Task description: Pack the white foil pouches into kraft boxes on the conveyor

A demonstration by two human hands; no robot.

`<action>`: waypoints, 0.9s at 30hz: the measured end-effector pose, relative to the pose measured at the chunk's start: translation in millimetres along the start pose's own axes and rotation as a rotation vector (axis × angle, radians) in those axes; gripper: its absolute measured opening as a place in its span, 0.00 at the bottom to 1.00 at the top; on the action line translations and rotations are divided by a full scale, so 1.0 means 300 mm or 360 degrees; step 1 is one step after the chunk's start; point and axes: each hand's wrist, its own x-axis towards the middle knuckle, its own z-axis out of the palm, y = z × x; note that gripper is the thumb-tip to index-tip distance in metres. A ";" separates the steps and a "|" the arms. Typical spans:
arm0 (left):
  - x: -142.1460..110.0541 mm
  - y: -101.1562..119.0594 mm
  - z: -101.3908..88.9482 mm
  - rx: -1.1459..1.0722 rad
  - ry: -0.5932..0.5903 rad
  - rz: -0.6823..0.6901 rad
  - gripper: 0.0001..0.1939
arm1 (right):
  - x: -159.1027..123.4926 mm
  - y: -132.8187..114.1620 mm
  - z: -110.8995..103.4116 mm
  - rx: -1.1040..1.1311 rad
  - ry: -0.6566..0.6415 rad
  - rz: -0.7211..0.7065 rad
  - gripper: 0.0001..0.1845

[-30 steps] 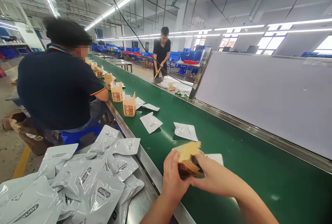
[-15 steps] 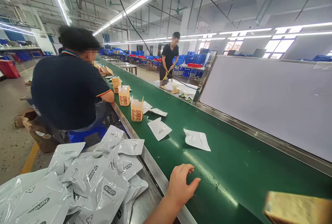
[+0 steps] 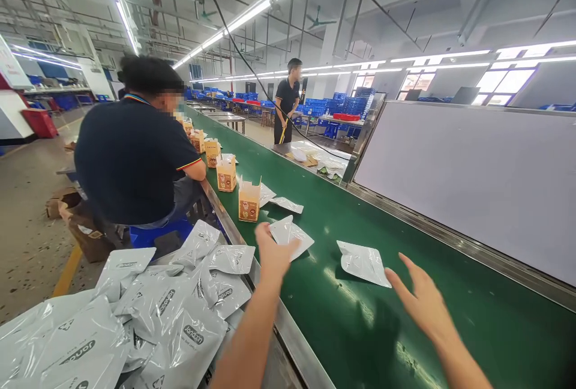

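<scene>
Nearest us, our left hand (image 3: 275,252) reaches over the steel rail (image 3: 288,332) of the green conveyor belt (image 3: 342,341), fingers loosely curled and thumb toward a white foil packet (image 3: 290,236). The hand overlaps the packet's near left corner, but we cannot tell whether it has hold of it. The packet lies flat on the belt, turned like a diamond, with one corner pointing far and its long axis hard to judge.

Our right hand (image 3: 423,305) is out over the belt to the right, fingers spread wide and holding nothing. Its fingertips (image 3: 402,272) are just right of a second white foil packet (image 3: 363,263), which lies flat with its long axis slanting from far left to near right.

To our left, grey mailer bags (image 3: 175,311) lie heaped on a steel ledge (image 3: 276,368). Beyond them, a seated person (image 3: 135,155) in a dark polo shirt works at the belt's left edge. Open cardboard boxes (image 3: 249,203) stand upright in a line along the belt, with more foil packets beside them. At the far end, a standing person (image 3: 287,101) holds a yellow handle, and blue crates (image 3: 346,105) are stacked behind.
</scene>
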 end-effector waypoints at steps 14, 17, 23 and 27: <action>0.496 -0.107 0.008 0.0395 0.0115 -0.0019 0.43 | 0.016 -0.110 0.091 0.0228 -0.0259 0.0151 0.32; 0.462 -0.082 0.032 0.0450 0.0073 0.0044 0.34 | -0.018 -0.128 -0.038 0.0424 -0.0089 0.0185 0.26; 0.096 0.010 0.148 0.0334 0.0050 0.0525 0.35 | -0.181 -0.433 -0.277 0.0719 0.0958 -0.0383 0.15; -0.154 -0.034 0.176 0.0112 0.0135 0.0923 0.37 | -0.230 -0.542 -0.281 0.0503 0.1235 -0.1098 0.07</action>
